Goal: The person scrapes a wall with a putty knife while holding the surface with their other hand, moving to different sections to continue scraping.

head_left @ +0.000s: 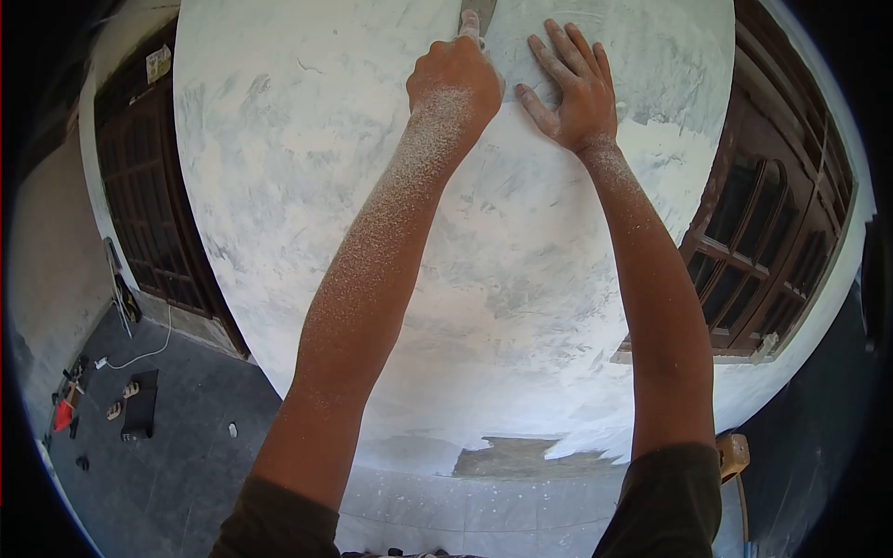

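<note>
My left hand is closed around a putty knife near the top of the view, one finger stretched along its metal blade. Most of the handle is hidden inside the fist. Just to its right, my right hand lies with fingers spread against the wall. The wall is coated in patchy white and grey filler. Pale dust covers my left forearm and both hands.
Dark wooden windows or doors flank the wall, a left one and a right one. On the grey floor lie sandals, a white cable and a red item. A bare patch shows low on the wall.
</note>
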A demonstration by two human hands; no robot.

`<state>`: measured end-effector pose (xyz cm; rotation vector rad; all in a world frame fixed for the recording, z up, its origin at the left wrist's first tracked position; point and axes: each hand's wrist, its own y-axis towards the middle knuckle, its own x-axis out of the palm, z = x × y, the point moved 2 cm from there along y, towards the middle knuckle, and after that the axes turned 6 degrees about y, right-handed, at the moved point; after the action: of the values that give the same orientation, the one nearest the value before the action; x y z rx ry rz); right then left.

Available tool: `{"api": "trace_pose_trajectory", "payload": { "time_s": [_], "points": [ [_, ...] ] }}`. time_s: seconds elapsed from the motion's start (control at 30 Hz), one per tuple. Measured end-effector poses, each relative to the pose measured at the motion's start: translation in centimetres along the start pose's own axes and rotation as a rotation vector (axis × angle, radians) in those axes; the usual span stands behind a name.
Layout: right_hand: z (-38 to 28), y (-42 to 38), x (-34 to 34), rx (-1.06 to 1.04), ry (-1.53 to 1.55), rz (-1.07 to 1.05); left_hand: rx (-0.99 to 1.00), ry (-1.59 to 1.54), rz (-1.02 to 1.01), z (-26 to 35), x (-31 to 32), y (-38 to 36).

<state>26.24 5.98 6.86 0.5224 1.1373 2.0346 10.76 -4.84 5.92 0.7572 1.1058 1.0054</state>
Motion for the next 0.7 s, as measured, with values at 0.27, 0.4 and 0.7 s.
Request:
{"api": "trace_pose_trajectory", "payload": {
  "time_s": [0.27, 0.4, 0.7],
  "points": [
    [-0.1, 0.0, 0.1, -0.013, 0.020, 0.021, -0.050, -0.051, -0.099, -0.4, -0.2, -2.6],
    [0.0, 0.1, 0.0, -0.012, 0.007, 0.014, 0.009, -0.038, -0.042, 0.0, -1.2, -0.1],
    [-0.2, 0.0, 0.1, 0.017, 0.021, 0.010, -0.001, -0.041, -0.039, -0.2, -0.7, -0.2]
  ]
}}
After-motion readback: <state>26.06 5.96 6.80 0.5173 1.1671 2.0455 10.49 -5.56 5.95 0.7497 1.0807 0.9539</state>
